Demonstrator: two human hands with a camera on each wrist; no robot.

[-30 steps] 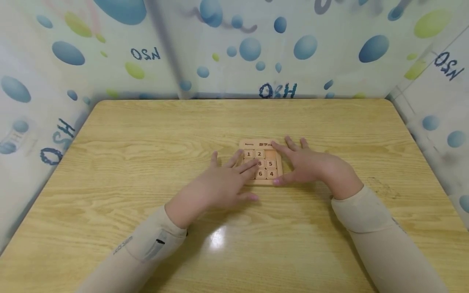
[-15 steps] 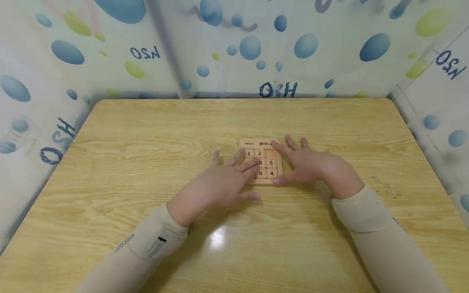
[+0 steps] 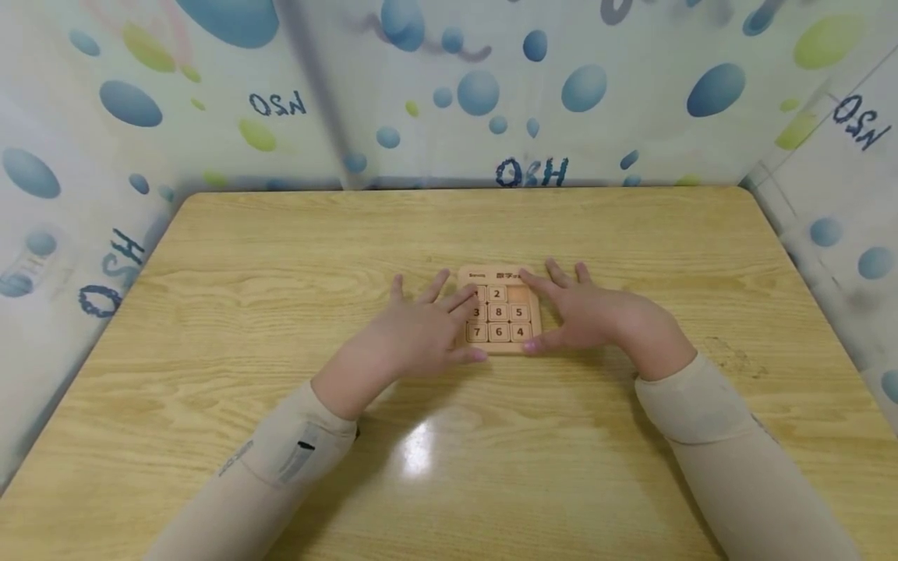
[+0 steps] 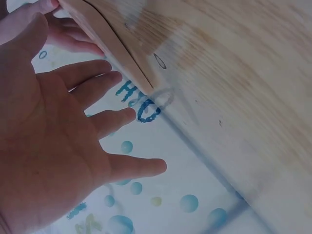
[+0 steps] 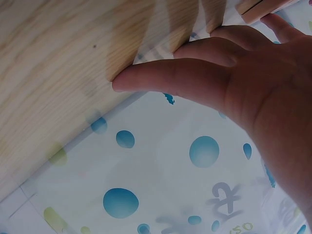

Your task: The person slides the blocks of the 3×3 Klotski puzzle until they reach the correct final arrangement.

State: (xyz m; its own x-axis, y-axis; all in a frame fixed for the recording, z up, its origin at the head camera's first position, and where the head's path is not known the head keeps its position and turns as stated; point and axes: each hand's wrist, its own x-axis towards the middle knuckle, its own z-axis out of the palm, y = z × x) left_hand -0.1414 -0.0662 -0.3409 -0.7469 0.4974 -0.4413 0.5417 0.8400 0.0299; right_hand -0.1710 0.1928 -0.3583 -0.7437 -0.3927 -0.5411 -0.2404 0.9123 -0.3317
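A wooden number slide puzzle [image 3: 505, 349] lies flat near the middle of the table. Its top row shows a partly covered tile, the 2 tile [image 3: 496, 294] and a bare slot at right. Below are 3, 8, 5, then 7, 6, 4. My left hand [image 3: 421, 331] reaches over the puzzle's left side with spread fingers; one fingertip lies over the top-left tile, contact unclear. My right hand [image 3: 585, 315] rests at the right side, a finger at the top right corner and the thumb at the bottom right. The left wrist view shows the puzzle's side edge [image 4: 114, 46].
The wood-grain table [image 3: 281, 257] extends around the puzzle on all sides. Behind it hangs a pale wall covering [image 3: 435, 132] with blue and green dots, which also borders both sides. Light sleeves cover both forearms.
My left hand has drawn back to the left and slightly up, uncovering the 3 and 7 tiles and partly covering the top-left one. The right hand stays put.
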